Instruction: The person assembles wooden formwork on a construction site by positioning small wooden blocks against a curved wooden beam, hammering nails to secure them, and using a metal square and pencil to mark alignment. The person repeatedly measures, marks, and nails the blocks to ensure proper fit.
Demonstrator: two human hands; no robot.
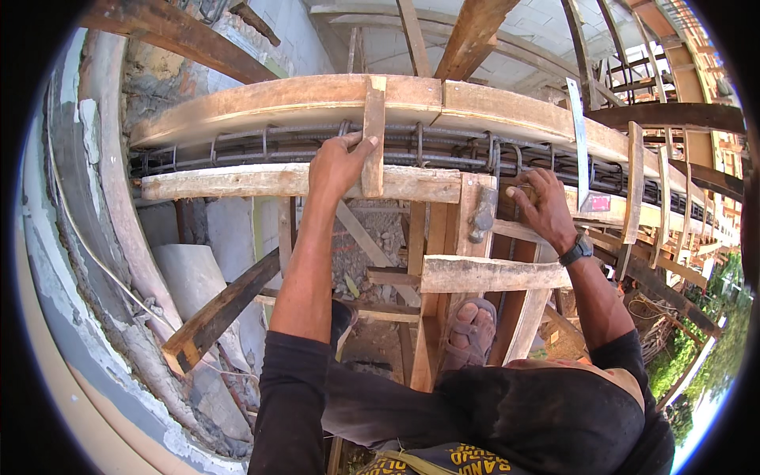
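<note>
- Left hand, nearer, grips the short wood strip just to its right; long axis crossing 2 boards;
- Right hand, well apart, fingers bent; cannot tell if gripping anything

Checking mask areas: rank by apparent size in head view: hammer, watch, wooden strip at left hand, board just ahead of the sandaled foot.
Largest to smallest:
1. board
2. wooden strip
3. hammer
4. watch
</note>
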